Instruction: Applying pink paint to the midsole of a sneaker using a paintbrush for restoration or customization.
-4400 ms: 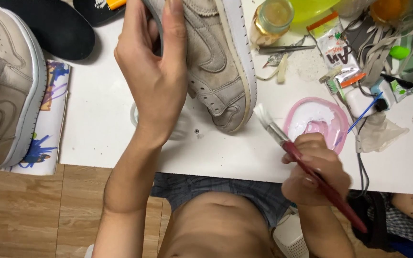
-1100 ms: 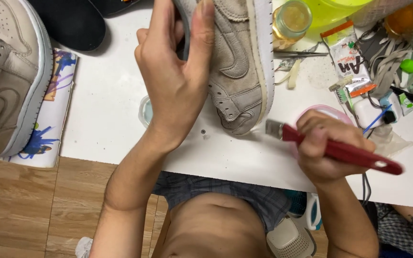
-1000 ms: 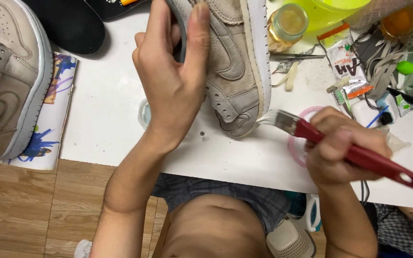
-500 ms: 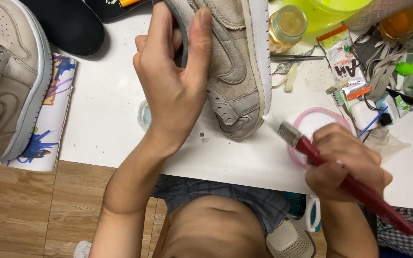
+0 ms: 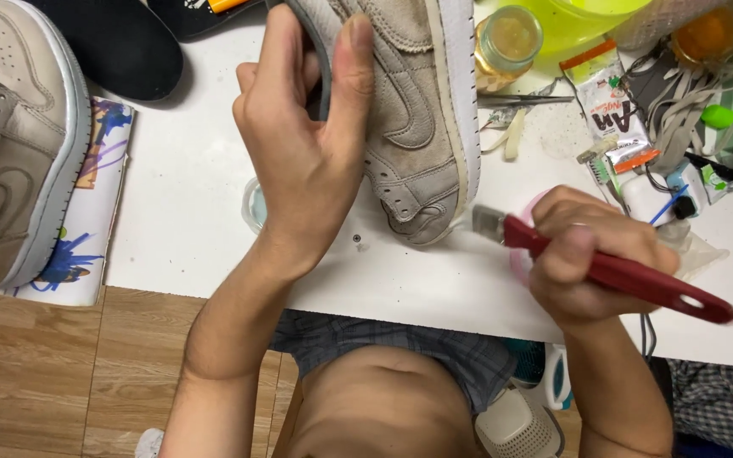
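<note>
My left hand (image 5: 303, 148) grips a beige suede sneaker (image 5: 413, 119) by its collar and holds it toe-down over the white table (image 5: 188, 212). My right hand (image 5: 591, 254) is shut on a red-handled brush (image 5: 617, 271). The brush's metal ferrule points left, close to the white sole edge at the shoe's toe; the bristles are blurred. A pink-rimmed dish (image 5: 521, 259) lies mostly hidden under my right hand.
A second beige sneaker (image 5: 14, 136) rests at the left on a paint-splashed sheet (image 5: 99, 212). A black shoe (image 5: 116, 42) sits at the top left. A glass jar (image 5: 509, 42), sachets, laces and small bottles crowd the top right. A small clear cup (image 5: 254, 205) stands behind my left wrist.
My right hand has swung the brush from the pink dish back toward the shoe's toe, the handle now pointing right. My left hand keeps its hold on the sneaker.
</note>
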